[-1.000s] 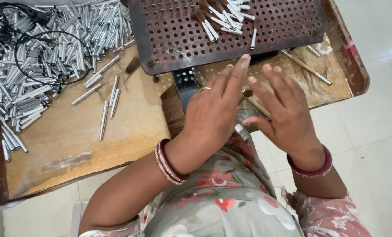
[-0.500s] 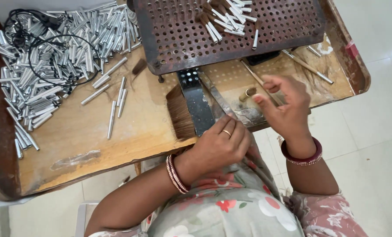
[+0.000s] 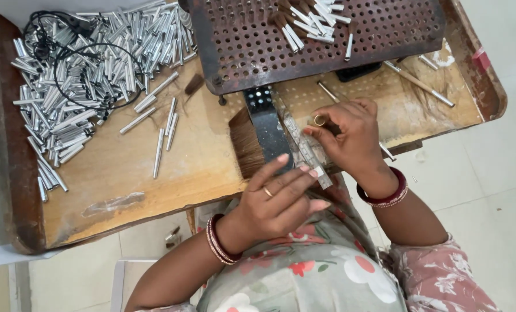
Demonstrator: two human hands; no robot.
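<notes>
My right hand point(image 3: 350, 138) is over the near edge of the wooden tray point(image 3: 125, 179). It pinches a small brass-coloured tube point(image 3: 320, 120) between thumb and fingers. My left hand point(image 3: 278, 196) lies just below it, fingers spread. Its fingertips rest on a flat metal strip point(image 3: 305, 151) that runs diagonally beside a dark metal bar point(image 3: 266, 130). A tuft of brown bristles point(image 3: 246, 144) sits left of the bar. Both wrists wear red bangles.
A rusty perforated metal plate point(image 3: 240, 46) stands at the back with several silver tubes point(image 3: 304, 26) on it. A large pile of silver tubes point(image 3: 90, 81) and a black cable point(image 3: 79, 58) fill the tray's left side. Thin sticks point(image 3: 420, 84) lie at the right.
A second ago both hands were spread flat at the tray's edge. The right hand has since closed on the small tube. The left hand curled, then stretched its fingers onto the strip.
</notes>
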